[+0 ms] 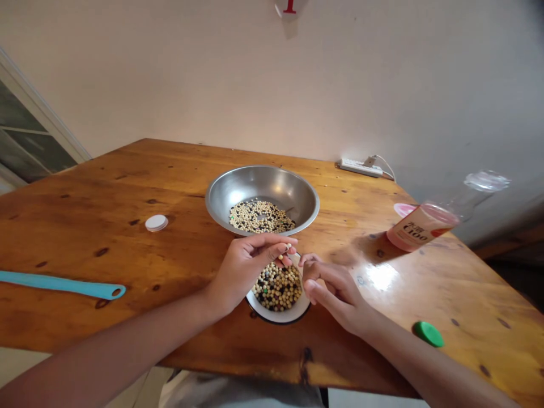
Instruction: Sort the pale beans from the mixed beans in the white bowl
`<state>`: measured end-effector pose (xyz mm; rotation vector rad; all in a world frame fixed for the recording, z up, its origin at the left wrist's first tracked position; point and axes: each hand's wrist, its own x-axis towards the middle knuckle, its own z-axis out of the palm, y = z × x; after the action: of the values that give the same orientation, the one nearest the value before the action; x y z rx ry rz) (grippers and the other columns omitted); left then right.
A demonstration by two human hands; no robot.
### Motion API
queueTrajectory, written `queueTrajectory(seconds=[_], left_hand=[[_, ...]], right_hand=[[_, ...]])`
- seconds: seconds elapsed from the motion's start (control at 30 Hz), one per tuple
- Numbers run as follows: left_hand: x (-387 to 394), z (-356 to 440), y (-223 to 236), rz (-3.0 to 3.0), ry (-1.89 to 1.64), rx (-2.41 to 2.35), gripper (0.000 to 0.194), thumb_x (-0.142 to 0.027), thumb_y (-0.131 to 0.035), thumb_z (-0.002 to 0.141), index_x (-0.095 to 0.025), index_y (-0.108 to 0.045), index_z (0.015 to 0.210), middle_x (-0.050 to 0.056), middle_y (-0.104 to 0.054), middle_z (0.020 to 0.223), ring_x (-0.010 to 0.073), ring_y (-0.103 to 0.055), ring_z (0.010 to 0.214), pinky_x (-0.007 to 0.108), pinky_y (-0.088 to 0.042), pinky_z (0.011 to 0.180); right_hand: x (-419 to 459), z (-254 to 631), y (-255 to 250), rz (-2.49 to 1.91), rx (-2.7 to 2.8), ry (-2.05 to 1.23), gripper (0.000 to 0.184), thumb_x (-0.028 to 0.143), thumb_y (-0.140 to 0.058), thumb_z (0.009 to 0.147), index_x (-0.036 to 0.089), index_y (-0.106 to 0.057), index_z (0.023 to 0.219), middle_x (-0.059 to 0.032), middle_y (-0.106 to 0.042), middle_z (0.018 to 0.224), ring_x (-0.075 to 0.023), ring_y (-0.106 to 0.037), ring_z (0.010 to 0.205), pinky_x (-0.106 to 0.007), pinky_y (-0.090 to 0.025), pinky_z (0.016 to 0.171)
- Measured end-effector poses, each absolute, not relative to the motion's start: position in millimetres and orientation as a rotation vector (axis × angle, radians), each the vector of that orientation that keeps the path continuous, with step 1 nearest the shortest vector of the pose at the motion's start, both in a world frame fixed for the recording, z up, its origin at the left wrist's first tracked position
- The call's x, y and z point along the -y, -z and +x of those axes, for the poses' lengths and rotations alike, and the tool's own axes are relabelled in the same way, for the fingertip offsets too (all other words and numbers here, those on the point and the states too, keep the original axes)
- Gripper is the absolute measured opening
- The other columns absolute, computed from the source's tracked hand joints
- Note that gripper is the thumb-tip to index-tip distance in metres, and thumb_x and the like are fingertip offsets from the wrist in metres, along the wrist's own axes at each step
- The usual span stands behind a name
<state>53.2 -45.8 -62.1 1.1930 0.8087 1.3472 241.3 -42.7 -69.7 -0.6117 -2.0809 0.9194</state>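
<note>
Head view: left grip pinches beans above a white bowl; right grip loosely open beside it. Steel bowl just beyond.

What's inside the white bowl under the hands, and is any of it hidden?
The white bowl holds small round beans, mostly cream with some dark and green. The left hand and right hand cover its far side, so the beans and rim there cannot be seen.

A plain cream wall rises behind the wooden surface, which has dark knots and a bright glare of light. A glass-paned window stands at left, above a pale floor.
</note>
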Motion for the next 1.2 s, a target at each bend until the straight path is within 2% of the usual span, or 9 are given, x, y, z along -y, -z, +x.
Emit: queueTrajectory(seconds=[0.2,0.57,0.77,1.07,1.2], left_hand=[[46,53,65,1.212,-1.327,-0.803,0.013,-0.029,-0.071,0.082,-0.022,-0.078,0.091,0.002,-0.075,0.076,0.0121,-0.067,0.069,0.022,-0.056,0.070],[47,51,62,1.219,-1.300,-0.808,0.013,-0.028,-0.074,0.078,-0.022,-0.078,0.088,0.001,-0.074,0.072,0.0123,-0.067,0.066,0.023,-0.056,0.069],[49,51,58,1.153,-1.267,-0.760,0.023,-0.025,-0.078,0.073,-0.025,-0.077,0.096,0.001,-0.077,0.078,0.0120,-0.069,0.068,0.021,-0.057,0.069],[48,52,56,1.165,-1.289,-0.723,0.010,-0.024,-0.076,0.076,-0.023,-0.078,0.085,-0.001,-0.074,0.071,0.0095,-0.067,0.065,0.017,-0.055,0.067],[46,52,58,1.188,-1.304,-0.697,0.005,-0.022,-0.075,0.077,-0.021,-0.077,0.081,-0.002,-0.073,0.068,0.0080,-0.066,0.063,0.016,-0.054,0.066]], right_hand=[[43,241,68,-0.630,2.106,-0.875,0.041,0.042,-0.041,0.100,0.021,-0.048,0.065,-0.0007,-0.053,0.062,-0.0167,-0.052,0.070,-0.030,-0.044,0.069],[43,242,69,-0.629,2.090,-0.893,0.039,0.039,-0.042,0.099,0.021,-0.047,0.065,-0.0004,-0.052,0.061,-0.0158,-0.050,0.065,-0.029,-0.043,0.066],[43,242,69,-0.618,2.098,-0.893,0.038,0.037,-0.043,0.100,0.021,-0.048,0.066,0.0002,-0.054,0.063,-0.0149,-0.049,0.065,-0.028,-0.042,0.066],[41,242,77,-0.667,2.084,-0.846,0.035,0.036,-0.041,0.100,0.021,-0.047,0.070,0.0016,-0.050,0.061,-0.0138,-0.050,0.061,-0.026,-0.041,0.062],[40,241,78,-0.684,2.107,-0.784,0.033,0.036,-0.042,0.100,0.021,-0.050,0.072,0.0010,-0.053,0.062,-0.0133,-0.052,0.061,-0.024,-0.042,0.060]])
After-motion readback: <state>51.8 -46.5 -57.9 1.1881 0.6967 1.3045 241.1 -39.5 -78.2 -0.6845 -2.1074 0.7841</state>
